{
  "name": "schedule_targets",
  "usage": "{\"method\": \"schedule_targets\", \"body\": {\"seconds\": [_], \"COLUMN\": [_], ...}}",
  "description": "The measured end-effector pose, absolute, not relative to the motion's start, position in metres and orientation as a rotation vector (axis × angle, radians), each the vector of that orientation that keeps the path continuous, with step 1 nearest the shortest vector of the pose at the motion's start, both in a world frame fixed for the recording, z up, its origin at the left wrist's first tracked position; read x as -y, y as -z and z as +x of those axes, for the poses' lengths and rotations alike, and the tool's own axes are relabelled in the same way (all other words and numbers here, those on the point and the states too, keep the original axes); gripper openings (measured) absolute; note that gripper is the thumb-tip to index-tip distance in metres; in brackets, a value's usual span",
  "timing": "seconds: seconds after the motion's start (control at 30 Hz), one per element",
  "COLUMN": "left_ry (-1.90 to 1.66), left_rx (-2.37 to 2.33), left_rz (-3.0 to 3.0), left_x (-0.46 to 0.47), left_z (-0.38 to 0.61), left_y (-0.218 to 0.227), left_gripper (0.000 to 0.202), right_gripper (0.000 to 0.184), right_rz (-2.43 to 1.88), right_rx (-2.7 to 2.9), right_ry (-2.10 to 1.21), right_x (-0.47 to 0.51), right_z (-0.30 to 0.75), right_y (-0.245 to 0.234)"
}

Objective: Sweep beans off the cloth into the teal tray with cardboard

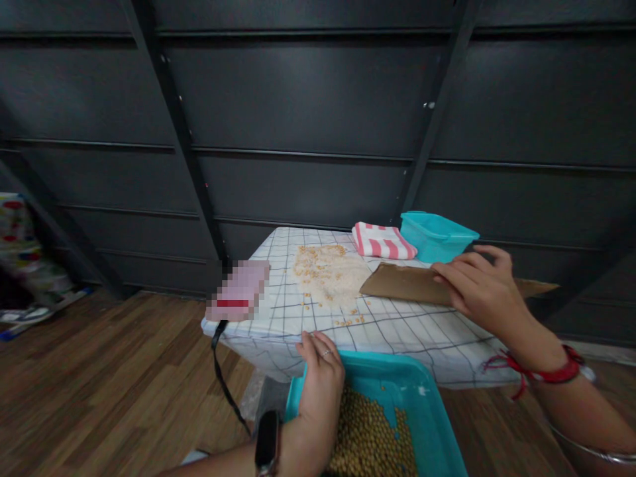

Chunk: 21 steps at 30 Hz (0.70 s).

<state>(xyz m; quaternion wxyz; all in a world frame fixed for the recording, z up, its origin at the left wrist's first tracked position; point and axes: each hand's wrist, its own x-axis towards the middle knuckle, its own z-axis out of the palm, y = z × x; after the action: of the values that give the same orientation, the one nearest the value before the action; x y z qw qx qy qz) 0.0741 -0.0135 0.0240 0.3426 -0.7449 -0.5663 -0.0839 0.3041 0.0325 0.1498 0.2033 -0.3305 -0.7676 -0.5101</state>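
At nine o'clock from a spread heap of pale, fine grains (342, 278) lay a flat, pink, pixel-blurred object (238, 288), its black strap (226, 386) hanging off the white, dark-checked tablecloth (412, 328). The person's left hand (320, 384), wearing a ring, was at six o'clock, over the far-left corner of a teal plastic tray (437, 411); whether its fingers gripped the rim could not be told. Round yellow kernels (313, 268) lay among the grains and around them. The tray sat at five o'clock, beyond the cloth's near edge, with many brownish-green round beans (372, 430) inside. At two o'clock was a folded pink-and-white striped cloth (383, 242), touching a small teal plastic box (437, 235). At three o'clock, the right hand (477, 285) pinched the upper edge of a long brown cardboard sheet (397, 281), tilted up on the tablecloth beside the grains.
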Motion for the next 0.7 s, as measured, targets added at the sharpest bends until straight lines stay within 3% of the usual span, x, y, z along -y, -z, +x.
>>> {"method": "schedule_targets", "body": {"seconds": [0.33,0.7], "left_ry": [0.228,0.287], "left_rx": [1.326,1.474], "left_rz": [-1.966,-1.930], "left_x": [0.016,0.015], "left_z": [0.061,0.050], "left_y": [-0.025,-0.033], "left_gripper": [0.038,0.038], "right_gripper": [0.014,0.017], "right_rz": [-0.894,-0.843], "right_rx": [2.188,2.252], "right_ry": [1.307,1.166], "right_x": [-0.025,-0.015], "right_z": [0.306,0.301], "right_y": [-0.152,-0.153]}}
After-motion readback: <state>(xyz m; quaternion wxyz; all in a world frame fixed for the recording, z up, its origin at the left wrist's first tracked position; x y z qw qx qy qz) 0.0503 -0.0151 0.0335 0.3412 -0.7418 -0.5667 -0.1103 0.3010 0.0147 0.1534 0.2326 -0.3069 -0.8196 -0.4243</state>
